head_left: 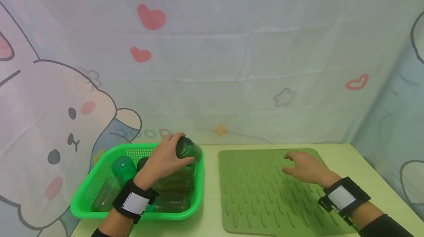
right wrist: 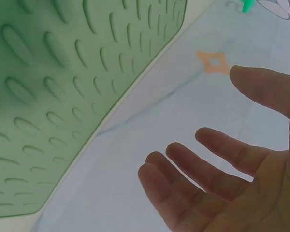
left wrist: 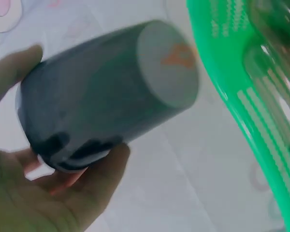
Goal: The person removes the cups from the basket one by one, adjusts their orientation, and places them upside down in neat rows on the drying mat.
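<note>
My left hand (head_left: 162,161) grips a dark, see-through tumbler (head_left: 186,148) above the right back corner of a green plastic basket (head_left: 198,193). In the left wrist view the tumbler (left wrist: 96,92) lies tilted between thumb and fingers, its round end pointing toward the basket rim (left wrist: 227,96). Inside the basket are a clear vessel with a green round part (head_left: 123,167), a clear vessel (head_left: 107,193) and darker clear vessels (head_left: 175,181), partly hidden by my left arm. Over a green mat (head_left: 251,189) hovers my right hand (head_left: 306,167), fingers loosely bent and holding nothing.
The basket and mat sit side by side on a pale yellow table (head_left: 212,207). A printed curtain (head_left: 232,64) hangs behind the table and along its sides. The mat's surface carries rows of raised oval ridges.
</note>
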Available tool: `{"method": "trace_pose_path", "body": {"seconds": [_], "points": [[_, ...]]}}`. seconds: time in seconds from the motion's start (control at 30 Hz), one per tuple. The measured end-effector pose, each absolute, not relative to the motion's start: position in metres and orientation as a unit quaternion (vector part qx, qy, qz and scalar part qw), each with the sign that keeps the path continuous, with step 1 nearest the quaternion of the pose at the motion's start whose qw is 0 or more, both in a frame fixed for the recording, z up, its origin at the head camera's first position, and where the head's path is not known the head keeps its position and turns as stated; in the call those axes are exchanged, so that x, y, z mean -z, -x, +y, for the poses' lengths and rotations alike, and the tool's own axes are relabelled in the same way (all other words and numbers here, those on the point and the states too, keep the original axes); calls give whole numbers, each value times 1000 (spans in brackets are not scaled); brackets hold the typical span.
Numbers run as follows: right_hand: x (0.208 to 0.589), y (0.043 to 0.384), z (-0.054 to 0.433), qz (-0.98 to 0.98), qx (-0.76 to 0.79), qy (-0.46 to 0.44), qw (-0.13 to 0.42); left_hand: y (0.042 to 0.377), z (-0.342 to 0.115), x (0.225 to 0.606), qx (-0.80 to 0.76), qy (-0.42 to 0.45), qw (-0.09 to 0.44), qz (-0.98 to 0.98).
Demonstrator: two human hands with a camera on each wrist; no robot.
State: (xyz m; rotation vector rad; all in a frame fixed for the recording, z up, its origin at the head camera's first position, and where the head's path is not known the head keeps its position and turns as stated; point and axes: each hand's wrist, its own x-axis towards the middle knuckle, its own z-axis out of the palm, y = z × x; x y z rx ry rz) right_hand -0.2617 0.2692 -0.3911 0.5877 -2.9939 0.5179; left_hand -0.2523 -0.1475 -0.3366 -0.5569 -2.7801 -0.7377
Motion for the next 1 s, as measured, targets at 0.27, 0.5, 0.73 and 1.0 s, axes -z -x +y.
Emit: {"method": "trace_pose_path", "body": {"seconds": [0.27, 0.5, 0.73, 1.0], "points": [[390, 260, 257, -962, -183, -201, 35, 251, -118, 348, 335, 196, 118, -914], [383, 255, 246, -956, -191, -220, 30, 243, -91, 364, 387, 220, 68, -893], [379, 252, 239, -950, -211, -231, 20, 244, -67, 383, 428, 234, 23, -873], [378, 246, 224, -942, -227, -247, -8, 252, -53, 397, 467, 221, -6, -856]]}}
